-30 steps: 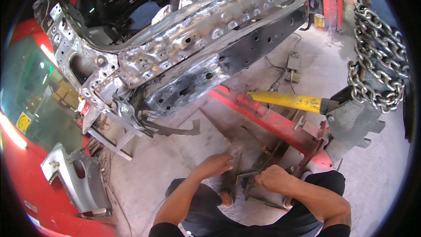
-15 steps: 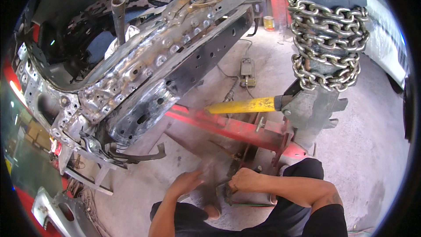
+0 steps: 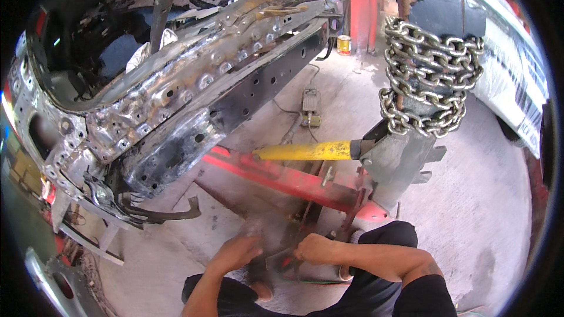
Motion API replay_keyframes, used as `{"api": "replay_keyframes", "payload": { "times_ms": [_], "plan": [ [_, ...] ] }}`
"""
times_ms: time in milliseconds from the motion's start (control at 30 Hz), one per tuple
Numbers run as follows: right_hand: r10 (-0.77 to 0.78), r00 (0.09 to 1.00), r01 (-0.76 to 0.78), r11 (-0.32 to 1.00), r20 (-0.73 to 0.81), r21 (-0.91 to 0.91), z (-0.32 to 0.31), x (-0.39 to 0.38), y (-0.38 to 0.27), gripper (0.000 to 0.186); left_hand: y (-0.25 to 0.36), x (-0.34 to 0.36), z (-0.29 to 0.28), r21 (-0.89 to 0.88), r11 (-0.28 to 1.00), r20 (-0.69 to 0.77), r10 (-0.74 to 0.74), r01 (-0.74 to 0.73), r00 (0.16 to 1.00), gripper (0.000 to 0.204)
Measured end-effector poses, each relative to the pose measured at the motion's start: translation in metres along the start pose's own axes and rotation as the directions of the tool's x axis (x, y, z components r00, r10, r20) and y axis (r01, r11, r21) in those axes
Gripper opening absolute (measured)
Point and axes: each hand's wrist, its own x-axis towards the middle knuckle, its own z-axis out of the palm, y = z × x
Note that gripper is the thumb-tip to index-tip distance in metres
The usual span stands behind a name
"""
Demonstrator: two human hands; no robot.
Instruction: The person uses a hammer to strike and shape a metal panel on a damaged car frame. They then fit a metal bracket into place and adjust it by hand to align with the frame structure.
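My right hand (image 3: 316, 248) is closed in a fist low in the middle, in front of my right knee. Beside it shows a dark, blurred piece (image 3: 276, 253) with a small red spot near the fist; what the fingers grip is not clear. My left hand (image 3: 238, 252) is a short way to the left, above my left leg, fingers pointing in towards that dark piece. Its fingertips are smeared, so I cannot tell whether they touch it. Just beyond my hands runs a red steel beam (image 3: 282, 179), with a yellow cylinder (image 3: 305, 151) above it.
A bare-metal car body frame (image 3: 170, 103) fills the left. Thick chain (image 3: 435, 61) wraps an upright post on the right, above a grey steel bracket (image 3: 390, 170). A foot pedal (image 3: 311, 101) with cables lies on the floor. A silver panel (image 3: 59, 285) stands lower left.
The whole view has shifted, so the car frame and post sit further left. My left hand's fingers look more bent than before. The right fist stays closed, with the dark piece between the hands.
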Motion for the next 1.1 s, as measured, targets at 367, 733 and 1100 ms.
{"api": "replay_keyframes", "payload": {
  "times_ms": [367, 733, 1100],
  "plan": [
    [0.125, 0.989, -0.127, 0.992, 0.075, 0.025, 0.026, -0.003, 0.011, 0.022, 0.018, -0.015, -0.017, -0.047, 0.998, 0.042, 0.037, -0.035, 0.998, 0.042],
    [0.149, 0.989, -0.149, 0.987, 0.011, 0.052, -0.002, 0.018, 0.009, 0.021, 0.018, -0.023, -0.020, -0.069, 0.997, 0.075, 0.027, -0.021, 0.997, 0.041],
    [0.188, 0.982, -0.190, 0.973, 0.024, 0.133, -0.004, 0.021, 0.006, 0.033, 0.005, -0.025, -0.013, -0.063, 0.997, 0.046, 0.042, -0.039, 0.998, 0.043]
  ]
}}
